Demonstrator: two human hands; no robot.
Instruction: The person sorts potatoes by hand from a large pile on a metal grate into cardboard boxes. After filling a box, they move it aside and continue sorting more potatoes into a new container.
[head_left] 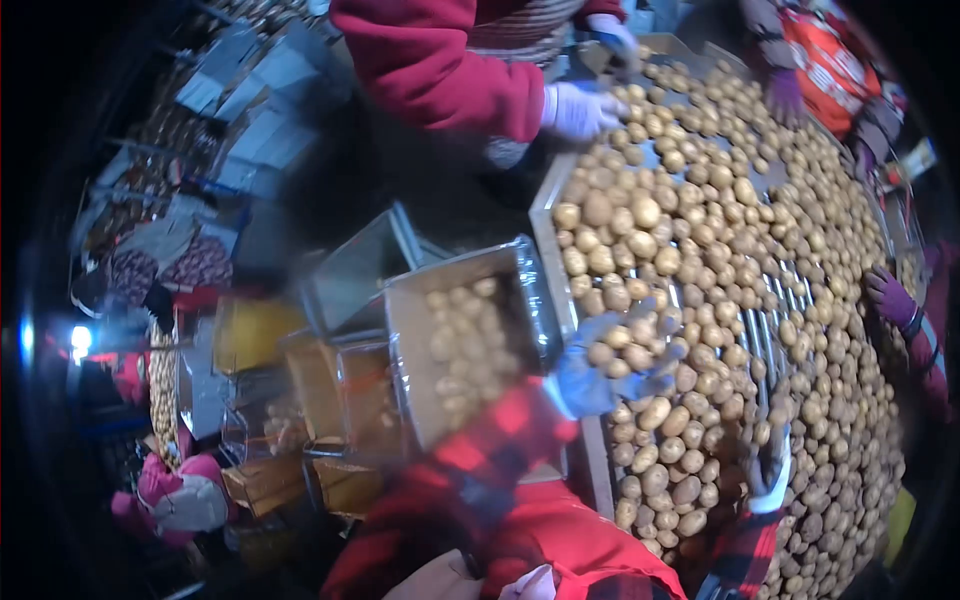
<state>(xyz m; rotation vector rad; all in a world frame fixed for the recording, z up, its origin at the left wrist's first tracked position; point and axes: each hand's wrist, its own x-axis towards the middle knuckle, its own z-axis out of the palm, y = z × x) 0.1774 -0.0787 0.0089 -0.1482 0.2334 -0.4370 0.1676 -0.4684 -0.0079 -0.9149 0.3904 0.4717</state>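
My left hand (590, 370), in a blue glove, cups several potatoes (622, 345) near the metal edge (595, 460) of a table heaped with potatoes. My right hand (770, 468), in a dark glove with a pale cuff, is among the potatoes (690, 440) farther right; its fingers are blurred, so I cannot make out its grip. Metal bars (762, 345) show between potatoes ahead of it. Left of the table edge stands a plastic-lined cardboard box (400, 350) with potatoes inside, partly covered by my red plaid sleeve (500, 430).
Across the corner a co-worker's white-gloved hand (582, 112) touches potatoes. Other purple-gloved hands (893, 298) work along the far side. More cardboard boxes (325, 385) and a grey-blue crate (360, 270) stand left. Flattened boxes (265, 90) and another person (185, 495) are farther off.
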